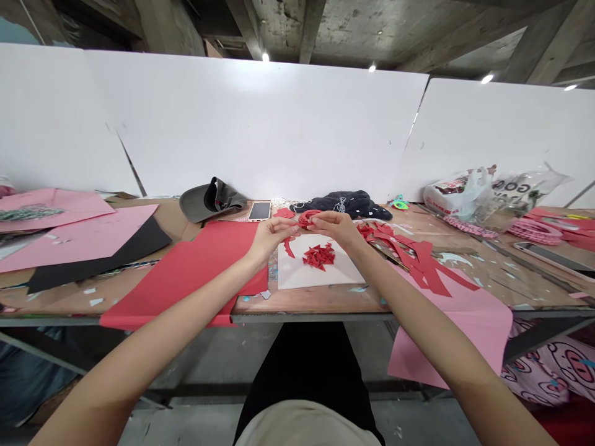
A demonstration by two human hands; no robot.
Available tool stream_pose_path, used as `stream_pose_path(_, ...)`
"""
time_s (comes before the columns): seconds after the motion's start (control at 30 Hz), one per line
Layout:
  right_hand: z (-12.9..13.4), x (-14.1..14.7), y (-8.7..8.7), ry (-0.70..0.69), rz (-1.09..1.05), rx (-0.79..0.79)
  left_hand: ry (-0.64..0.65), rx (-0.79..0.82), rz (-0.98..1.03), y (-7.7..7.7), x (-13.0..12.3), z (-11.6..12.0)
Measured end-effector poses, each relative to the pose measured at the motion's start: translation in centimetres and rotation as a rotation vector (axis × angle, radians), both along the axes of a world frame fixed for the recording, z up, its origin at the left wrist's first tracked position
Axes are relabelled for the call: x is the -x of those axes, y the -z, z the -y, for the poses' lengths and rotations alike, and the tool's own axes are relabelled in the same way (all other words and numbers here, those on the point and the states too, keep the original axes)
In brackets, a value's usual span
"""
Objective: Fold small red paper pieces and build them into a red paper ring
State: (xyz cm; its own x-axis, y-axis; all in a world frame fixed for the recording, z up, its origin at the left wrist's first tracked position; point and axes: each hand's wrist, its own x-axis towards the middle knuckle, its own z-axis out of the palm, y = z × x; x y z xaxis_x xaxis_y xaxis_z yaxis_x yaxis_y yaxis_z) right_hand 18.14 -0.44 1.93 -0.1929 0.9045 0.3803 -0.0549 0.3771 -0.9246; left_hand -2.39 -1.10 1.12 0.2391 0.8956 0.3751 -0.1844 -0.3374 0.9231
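My left hand [275, 235] is closed in a pinch at the middle of the table, with a torn-looking red paper strip [289, 249] hanging below its fingertips. Beside it my right hand [335, 225] pinches the edge of a small round coil of red paper [305, 217]. The left fingertips come close to that coil; whether they touch it, I cannot tell. Under both hands lies a white sheet [292, 275]. On it sits a heap of small folded red paper pieces [319, 256].
Red paper sheets [199, 260] lie on the left, red strips [425, 266] and pink paper [469, 328] on the right. Behind are a cap [211, 199], a phone [260, 211] and dark cloth [348, 203]. Plastic bags [460, 195] stand far right. A white wall panel [279, 124] closes the back.
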Motion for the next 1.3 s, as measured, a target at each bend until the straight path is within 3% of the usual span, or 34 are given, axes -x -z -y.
stream_pose_path(0.27, 1.7, 0.5, -1.3, 0.006, 0.014, -0.177, -0.002, -0.100, 0.020, 0.0, -0.1, 0.0)
stream_pose_path(0.53, 2.5, 1.1, -1.2, 0.095, 0.149, -0.515, -0.087, -0.320, -0.038, -0.3, -0.4, 0.8)
stream_pose_path(1.03, 2.9, 1.3, -0.9, 0.191, 0.226, -0.633, -0.121, -0.412, -0.082, -0.3, -0.3, 0.8)
stream_pose_path(1.3, 2.8, 1.4, -0.8, 0.191, 0.227, -0.582, -0.119, -0.394, -0.091, -0.3, -0.2, 0.8)
